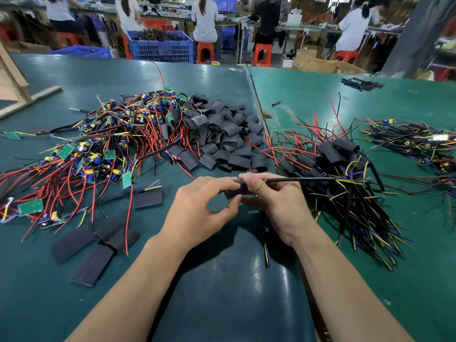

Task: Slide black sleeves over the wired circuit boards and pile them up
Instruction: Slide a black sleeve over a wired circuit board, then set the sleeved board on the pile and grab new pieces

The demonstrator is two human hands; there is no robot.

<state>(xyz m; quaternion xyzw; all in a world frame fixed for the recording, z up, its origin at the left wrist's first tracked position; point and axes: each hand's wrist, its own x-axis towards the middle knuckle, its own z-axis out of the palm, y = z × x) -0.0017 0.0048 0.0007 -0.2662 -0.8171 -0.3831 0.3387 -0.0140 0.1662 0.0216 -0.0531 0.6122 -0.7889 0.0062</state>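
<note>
My left hand (207, 206) pinches a black sleeve (237, 191) between thumb and fingers at the table's middle. My right hand (274, 203) grips the same piece from the right, and a black cable (303, 179) with yellow and blue wires runs out of it to the right. The board inside is hidden. A heap of bare wired circuit boards (98, 144) lies at the left. Behind it is a heap of empty black sleeves (222, 134). A pile of sleeved boards (340, 169) lies at the right.
Several flat black sleeves (93, 245) lie loose at the near left. Another bundle of wired boards (414, 141) lies at the far right. A seam (256, 95) divides the green table covers. Seated people and blue crates (160, 46) fill the background.
</note>
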